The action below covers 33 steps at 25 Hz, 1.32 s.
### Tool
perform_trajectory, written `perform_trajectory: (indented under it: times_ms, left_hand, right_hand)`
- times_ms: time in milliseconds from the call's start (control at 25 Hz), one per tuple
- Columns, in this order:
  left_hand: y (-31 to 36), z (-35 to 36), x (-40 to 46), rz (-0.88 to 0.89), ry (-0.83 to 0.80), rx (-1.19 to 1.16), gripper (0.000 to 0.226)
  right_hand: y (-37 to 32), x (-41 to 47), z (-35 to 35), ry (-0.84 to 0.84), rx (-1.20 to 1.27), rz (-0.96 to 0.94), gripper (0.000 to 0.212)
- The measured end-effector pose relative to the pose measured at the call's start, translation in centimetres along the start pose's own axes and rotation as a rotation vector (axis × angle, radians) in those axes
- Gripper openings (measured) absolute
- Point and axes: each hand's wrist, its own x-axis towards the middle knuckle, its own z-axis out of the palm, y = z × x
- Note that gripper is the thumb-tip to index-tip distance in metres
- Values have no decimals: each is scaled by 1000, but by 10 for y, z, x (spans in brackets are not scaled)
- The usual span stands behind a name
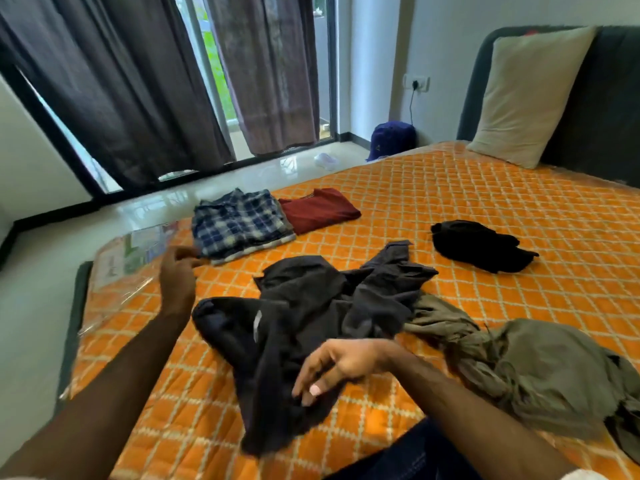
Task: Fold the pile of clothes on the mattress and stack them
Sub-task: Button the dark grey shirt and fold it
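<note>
A crumpled pile of dark clothes [311,323] lies in the middle of the orange quilted mattress [485,209]. An olive garment [519,368] is bunched to its right, and a small black garment [481,245] lies apart further back. A folded blue plaid shirt [239,225] and a folded maroon shirt [320,209] sit side by side near the far left edge. My left hand [178,275] hovers just left of the plaid shirt with fingers loosely curled, holding nothing. My right hand [343,365] hangs over the dark pile, fingers relaxed and pointing down, touching its near part.
A beige pillow [530,95] leans on the dark headboard at the back right. Clear plastic wrap [131,258] covers the mattress's left corner. Beyond the bed are a glossy floor, a blue bag [391,138], dark curtains and a glass door.
</note>
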Motion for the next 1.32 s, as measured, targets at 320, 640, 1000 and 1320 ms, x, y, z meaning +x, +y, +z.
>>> perform_trajectory:
  times_ms: [320,640,1000,1320]
  left_hand:
    - [-67,65,-95,448,-1057,1261,104]
    - [-41,120,-109,433,-1035,1062,71]
    - [-51,205,-146,459,-841,960,25]
    - [-23,142,-94,10,-967,83,32]
  right_hand:
    - [58,-44,-47,1012,-800,764,71]
    - [98,-149,-72,978,-546,908,54]
    - [55,-214,-156,1770,-198,403,39]
    - [79,-92,-124,978,-696,323,82]
